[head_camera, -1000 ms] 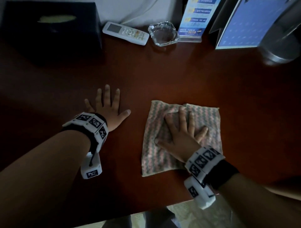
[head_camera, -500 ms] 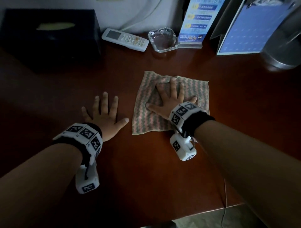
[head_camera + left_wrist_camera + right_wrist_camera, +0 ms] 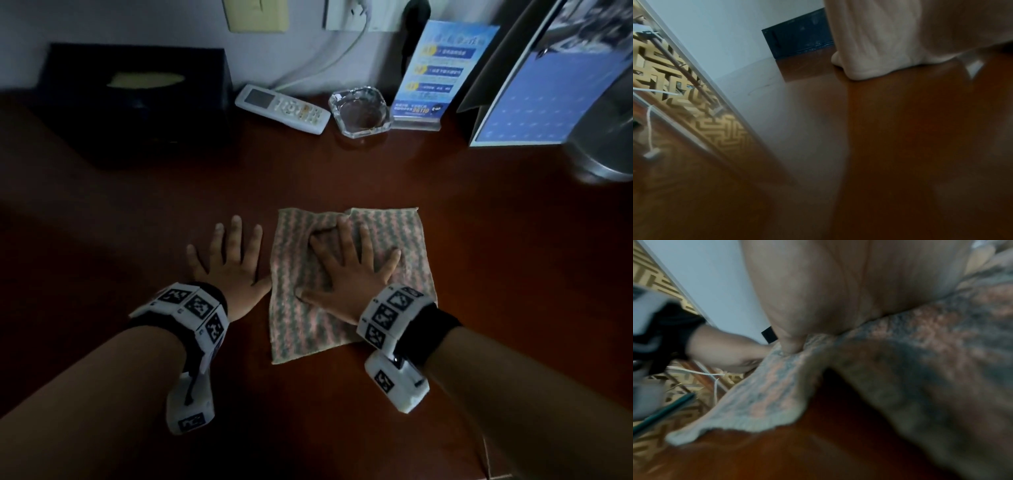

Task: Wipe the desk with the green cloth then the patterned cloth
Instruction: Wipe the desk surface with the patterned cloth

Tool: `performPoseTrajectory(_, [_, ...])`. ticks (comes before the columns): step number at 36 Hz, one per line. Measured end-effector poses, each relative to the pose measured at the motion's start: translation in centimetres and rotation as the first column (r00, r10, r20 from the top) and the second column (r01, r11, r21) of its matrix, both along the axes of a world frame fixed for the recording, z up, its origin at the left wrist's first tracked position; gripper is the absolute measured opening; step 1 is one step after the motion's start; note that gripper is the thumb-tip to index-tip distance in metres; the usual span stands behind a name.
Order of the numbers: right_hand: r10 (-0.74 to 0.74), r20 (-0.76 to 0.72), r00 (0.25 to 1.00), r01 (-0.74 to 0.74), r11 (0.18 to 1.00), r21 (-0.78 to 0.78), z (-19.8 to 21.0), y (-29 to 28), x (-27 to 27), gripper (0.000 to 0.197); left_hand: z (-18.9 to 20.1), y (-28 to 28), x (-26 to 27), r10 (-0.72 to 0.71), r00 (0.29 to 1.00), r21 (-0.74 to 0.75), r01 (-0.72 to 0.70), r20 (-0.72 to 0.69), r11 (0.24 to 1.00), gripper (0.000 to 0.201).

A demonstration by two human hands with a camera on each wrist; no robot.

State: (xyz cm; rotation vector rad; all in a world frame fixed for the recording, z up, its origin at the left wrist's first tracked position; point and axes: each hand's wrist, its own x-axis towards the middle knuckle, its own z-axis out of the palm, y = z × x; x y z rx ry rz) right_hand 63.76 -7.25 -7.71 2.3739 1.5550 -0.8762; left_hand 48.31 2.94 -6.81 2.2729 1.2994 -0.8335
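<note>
Wiping stage with the second cloth. The right hand (image 3: 349,270) lies palm-down on the patterned cloth (image 3: 349,284), fingers spread and nearly straight, pressing rather than gripping; the wide spread presumably distributes pressure so the whole cloth drags across the desk (image 3: 411,394) instead of bunching. A small fold nevertheless rises near the index finger, and the right-wrist view shows the near edge of the cloth lifted slightly off the wood. The cloth sits at mid-desk, between the front and back edges, well apart from the items along the back edge. The left hand (image 3: 229,263) rests flat on bare wood just beside the cloth's left edge, fingers extended and holding nothing, probably as a brace. The cloth is a soft, nubby knit with pink and grey-green zigzag bands and a pale hem; the desk is smooth, glossy reddish-brown wood. Along the back edge stand a dark tissue box (image 3: 137,99) toward the left corner, a white remote control (image 3: 282,109), a faceted glass ashtray (image 3: 360,111), and a blue card in a clear stand (image 3: 436,68). No green cloth is visible.
</note>
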Motion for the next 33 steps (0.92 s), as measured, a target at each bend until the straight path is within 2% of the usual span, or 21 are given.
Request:
performPoseTrajectory(7, [-0.081,-0.008,0.997,0.081,0.996,0.026,0.0,6.0,3.2,0.083,-0.4,0.1,-0.2,-0.002,1.000,0.009,0.002,0.007,1.000,0.077])
performPoseTrajectory(11, [-0.131,0.036,0.991,0.129,0.991,0.043,-0.1,8.2,6.6,0.085,-0.4,0.2,-0.2,0.003,1.000,-0.007,-0.003,0.021,1.000,0.080])
performPoseTrajectory(14, [-0.178,0.068,0.982,0.175,0.983,0.048,-1.0,8.2,10.1,0.090,-0.4,0.3,-0.3,0.000,1.000,-0.026,0.000,0.019,1.000,0.082])
performPoseTrajectory(18, [-0.237,0.120,0.964,0.231,0.971,0.060,-1.9,6.6,15.9,0.109,-0.3,0.3,-0.3,-0.005,1.000,-0.042,0.006,0.015,0.999,0.082])
performPoseTrajectory(21, [-0.344,0.139,0.929,0.338,0.939,0.061,-2.0,4.6,19.6,0.107,-0.3,0.3,-0.3,-0.005,1.000,-0.043,0.005,0.016,0.999,0.082])
performPoseTrajectory(24, [-0.496,0.111,0.861,0.491,0.868,0.072,-0.4,2.8,19.1,0.094,-0.3,0.3,-0.3,-0.010,1.000,-0.040,0.011,0.011,0.999,0.082])
performPoseTrajectory(26, [-0.548,0.092,0.832,0.545,0.837,0.057,0.2,2.4,17.6,0.089,-0.2,0.3,-0.3,-0.008,1.000,-0.042,0.009,0.012,0.999,0.083])
performPoseTrajectory(29, [-0.505,0.092,0.858,0.500,0.863,0.074,-0.3,2.3,15.3,0.093,-0.3,0.4,-0.3,-0.005,1.000,-0.038,0.006,0.011,0.999,0.083])
performPoseTrajectory(33, [-0.325,0.108,0.940,0.312,0.943,0.119,-0.6,1.3,9.9,0.083,-0.3,0.4,-0.2,-0.006,1.000,-0.037,0.006,-0.007,0.999,0.083])
